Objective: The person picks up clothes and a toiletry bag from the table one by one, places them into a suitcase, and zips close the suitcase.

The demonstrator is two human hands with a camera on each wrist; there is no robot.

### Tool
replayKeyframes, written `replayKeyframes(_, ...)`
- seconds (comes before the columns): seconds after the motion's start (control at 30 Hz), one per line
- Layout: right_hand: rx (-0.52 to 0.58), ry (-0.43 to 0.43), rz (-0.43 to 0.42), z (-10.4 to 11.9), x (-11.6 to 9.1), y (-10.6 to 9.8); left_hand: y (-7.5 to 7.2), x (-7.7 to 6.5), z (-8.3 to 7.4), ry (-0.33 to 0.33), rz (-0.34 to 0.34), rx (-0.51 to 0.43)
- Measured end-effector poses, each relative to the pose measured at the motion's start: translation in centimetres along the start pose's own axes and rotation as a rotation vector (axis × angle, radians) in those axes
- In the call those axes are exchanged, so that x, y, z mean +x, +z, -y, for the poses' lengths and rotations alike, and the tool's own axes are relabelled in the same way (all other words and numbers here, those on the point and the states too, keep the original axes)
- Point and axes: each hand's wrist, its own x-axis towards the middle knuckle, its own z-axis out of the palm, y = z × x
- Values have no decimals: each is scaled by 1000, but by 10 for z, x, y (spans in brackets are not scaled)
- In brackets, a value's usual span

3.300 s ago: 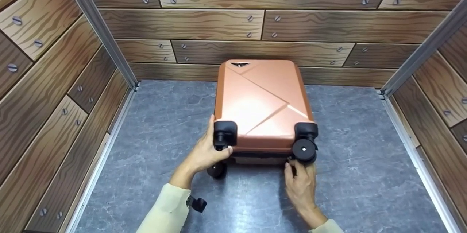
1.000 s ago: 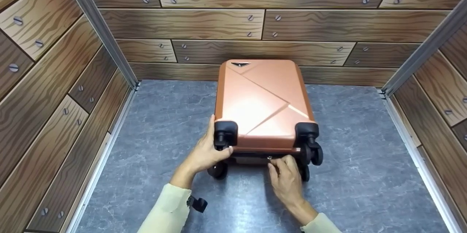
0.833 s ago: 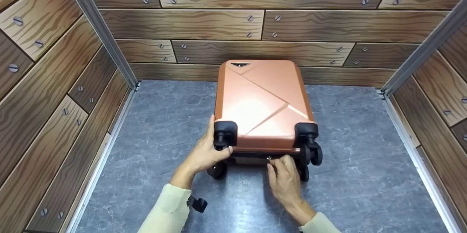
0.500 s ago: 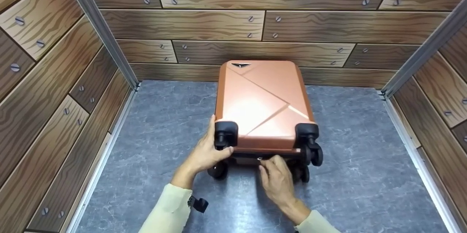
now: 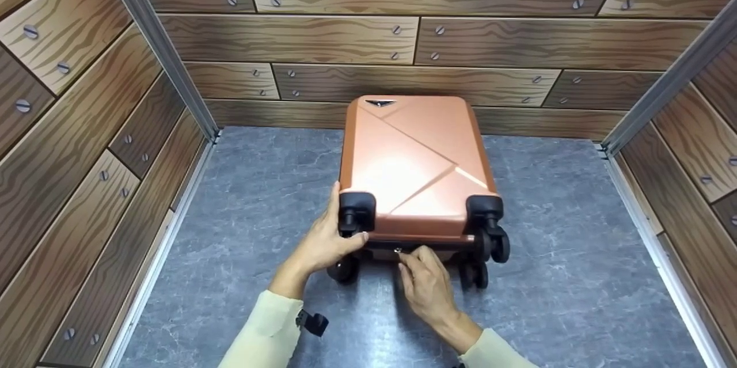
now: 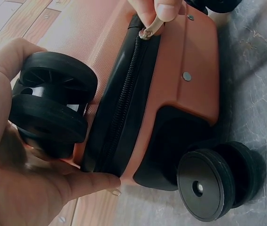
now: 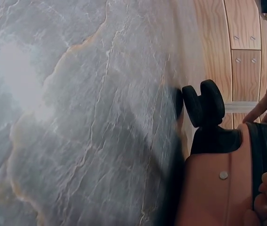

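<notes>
A copper-orange hard-shell suitcase lies flat on the floor, its wheeled end facing me. My left hand grips its near left corner around a black double wheel, thumb against the end face. Across that end runs a black zipper, its teeth closed between the left corner and the slider in the left wrist view. With thumb and forefinger my right hand pinches the metal zipper pull, near the middle of the end. Behind the right hand the rest of the zipper is hidden.
Wood-patterned panel walls stand at the back and both sides, with metal strips in the corners. Grey marbled floor surrounds the suitcase. More black wheels jut out at its near right corner.
Pinching the zipper pull, my right hand has slid left along the suitcase's near end, from the right wheel to the middle. The left hand and the suitcase have stayed in place.
</notes>
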Motion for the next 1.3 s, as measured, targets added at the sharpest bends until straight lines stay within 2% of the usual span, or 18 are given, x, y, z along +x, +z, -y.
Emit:
replayKeyframes(0.57, 82, -91, 112, 13, 9, 15, 0, 1, 2, 16, 2, -14)
replayKeyframes(0.87, 73, -132, 149, 14, 12, 23, -1, 1, 3, 30, 1, -25)
replayKeyframes(1.3, 107, -64, 131, 8, 3, 23, 0, 1, 3, 25, 6, -6)
